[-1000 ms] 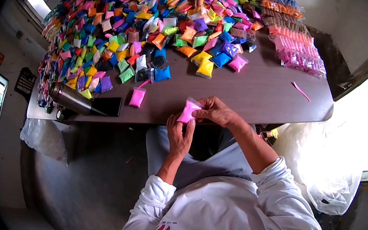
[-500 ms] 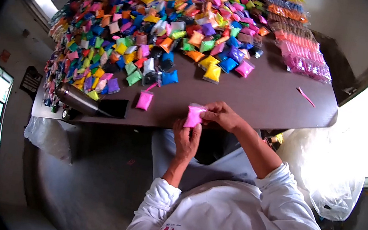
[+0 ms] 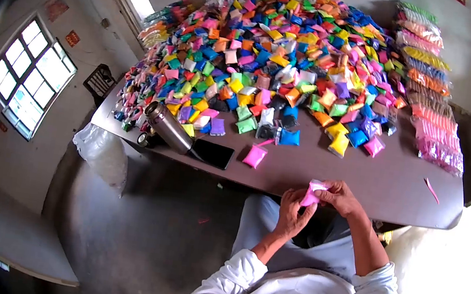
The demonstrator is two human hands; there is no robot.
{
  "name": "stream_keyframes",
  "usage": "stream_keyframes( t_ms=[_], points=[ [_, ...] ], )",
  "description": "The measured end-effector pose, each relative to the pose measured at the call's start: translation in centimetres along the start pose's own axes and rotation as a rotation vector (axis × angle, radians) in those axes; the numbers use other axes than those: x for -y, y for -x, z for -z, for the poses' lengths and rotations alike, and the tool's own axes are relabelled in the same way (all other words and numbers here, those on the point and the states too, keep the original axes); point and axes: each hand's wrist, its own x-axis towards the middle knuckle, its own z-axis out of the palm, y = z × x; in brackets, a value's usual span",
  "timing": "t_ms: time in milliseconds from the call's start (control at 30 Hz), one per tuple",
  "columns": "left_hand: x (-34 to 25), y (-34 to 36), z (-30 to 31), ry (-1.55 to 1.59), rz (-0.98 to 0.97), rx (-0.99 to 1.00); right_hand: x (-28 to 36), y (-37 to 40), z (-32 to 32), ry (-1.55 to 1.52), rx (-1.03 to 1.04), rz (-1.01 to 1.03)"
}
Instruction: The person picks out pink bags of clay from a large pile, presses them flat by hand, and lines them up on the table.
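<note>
A small pink packet (image 3: 310, 195) is held between both my hands just off the near edge of the brown table (image 3: 397, 186). My left hand (image 3: 293, 211) grips its lower part from below. My right hand (image 3: 342, 198) pinches its top edge. Both arms wear white sleeves. Another pink packet (image 3: 255, 156) lies alone on the table, a little ahead and to the left of my hands.
A big heap of coloured packets (image 3: 282, 64) covers the far table. Rows of bagged packets (image 3: 431, 107) line the right side. A metal flask (image 3: 168, 127) and a black phone (image 3: 212, 154) lie at left. A pink strip (image 3: 431, 190) rests at right. A clear plastic bag (image 3: 102, 153) hangs by the corner.
The camera has tilted up and turned, so the table sits lower right in view. Both hands still hold the pink packet, now seen more edge-on and closer to my lap.
</note>
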Motion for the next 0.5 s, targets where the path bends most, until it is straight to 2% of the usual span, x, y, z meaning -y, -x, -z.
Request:
stream_keyframes(
  t_ms=[33, 333, 500],
  points=[
    [-0.27, -0.05, -0.02, -0.014, -0.037, -0.046, -0.22, -0.14, 0.17, 0.035, 0.02, 0.005],
    [-0.93, -0.19, 0.7, 0.008, -0.031, -0.013, -1.14, -0.15, 0.61, 0.093, 0.024, -0.003],
    [-0.37, 0.11, 0.37, -0.002, -0.006, -0.021, -0.75, -0.2, 0.41, -0.028, 0.021, -0.055]
  ],
)
